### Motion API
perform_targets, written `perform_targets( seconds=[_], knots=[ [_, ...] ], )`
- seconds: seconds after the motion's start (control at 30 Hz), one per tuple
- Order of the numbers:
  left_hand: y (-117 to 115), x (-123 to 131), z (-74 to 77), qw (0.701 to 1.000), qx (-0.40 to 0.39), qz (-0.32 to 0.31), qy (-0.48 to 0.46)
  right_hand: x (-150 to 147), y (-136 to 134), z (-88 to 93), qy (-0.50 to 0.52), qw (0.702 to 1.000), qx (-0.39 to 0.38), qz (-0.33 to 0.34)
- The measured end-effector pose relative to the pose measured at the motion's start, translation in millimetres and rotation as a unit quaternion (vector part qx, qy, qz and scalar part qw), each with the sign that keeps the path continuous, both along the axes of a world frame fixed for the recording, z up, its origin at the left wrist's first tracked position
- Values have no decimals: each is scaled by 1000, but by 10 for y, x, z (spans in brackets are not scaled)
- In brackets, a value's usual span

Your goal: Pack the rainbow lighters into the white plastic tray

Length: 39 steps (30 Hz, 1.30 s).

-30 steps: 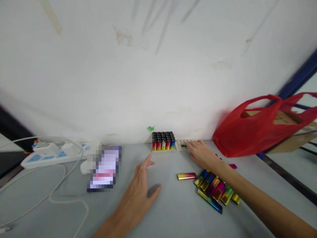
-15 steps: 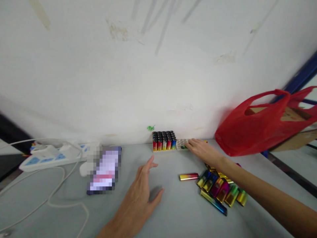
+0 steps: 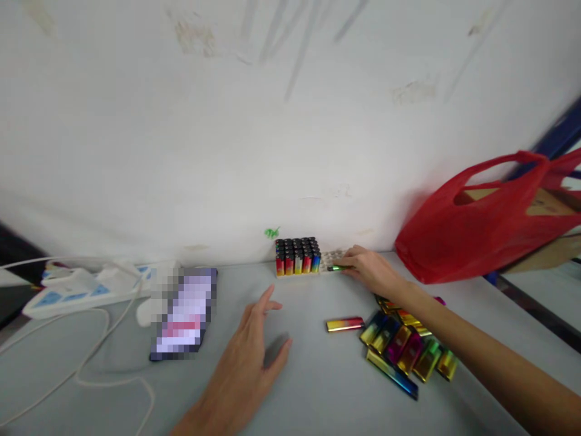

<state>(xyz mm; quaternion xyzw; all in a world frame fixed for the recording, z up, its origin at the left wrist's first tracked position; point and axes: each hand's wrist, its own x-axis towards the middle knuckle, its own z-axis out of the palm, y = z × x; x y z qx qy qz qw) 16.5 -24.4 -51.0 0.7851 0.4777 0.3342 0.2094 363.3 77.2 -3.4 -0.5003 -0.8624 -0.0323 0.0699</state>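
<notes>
A block of upright lighters (image 3: 297, 257) with black tops stands in rows against the wall. Just right of it lies a pale tray with round holes (image 3: 327, 259), partly hidden by my right hand (image 3: 363, 266). The fingers of that hand are closed on a green lighter (image 3: 336, 267), which lies sideways over the tray. My left hand (image 3: 247, 357) rests over the table, holding nothing, thumb and fingers apart. One red and yellow lighter (image 3: 345, 324) lies alone beside a pile of shiny coloured lighters (image 3: 403, 348), partly beneath my right forearm.
At the left are a white power strip (image 3: 91, 290) with plugs, loose white cables (image 3: 109, 332) and a phone with a blurred screen (image 3: 186, 312). A red plastic bag (image 3: 472, 230) holding cardboard stands at the right by the wall.
My right hand has shifted slightly, and more of the green lighter shows at its fingertips. The view has moved a little; my left hand keeps its pose.
</notes>
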Motion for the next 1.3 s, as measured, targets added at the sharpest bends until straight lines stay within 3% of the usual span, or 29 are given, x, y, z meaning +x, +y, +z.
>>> perform_targets(
  seconds=[0.3, 0.47, 0.63, 0.73, 0.8, 0.9, 0.97, 1.13, 1.3],
  knots=[
    [-15, -8, 4, 1000, 9, -18, 11, 81, -71, -50, 37, 999, 22, 13],
    [-15, -18, 38, 1000, 3, -22, 7, 217, -184, 188, 65, 996, 56, 5],
    [-47, -27, 55, 999, 6, -10, -32, 50, -668, 554, 74, 989, 121, 32],
    [-95, -25, 117, 992, -35, -27, -121, -267, -1012, 616, 95, 981, 143, 89],
    [-123, -16, 182, 970, -103, -48, -214, -514, -1170, 571, 111, 973, 154, 128],
    [-128, 22, 262, 908, -229, -52, -346, -826, -1278, 406, 128, 970, 130, 158],
    [-104, 59, 270, 881, -295, -44, -367, -945, -1292, 259, 125, 967, 134, 175],
    [-13, 89, 186, 899, -306, -15, -314, -917, -1256, -57, 174, 964, 124, 160],
    [-17, -10, 225, 932, -294, 23, -211, -723, -1310, -128, 346, 938, -24, -6]
  ],
)
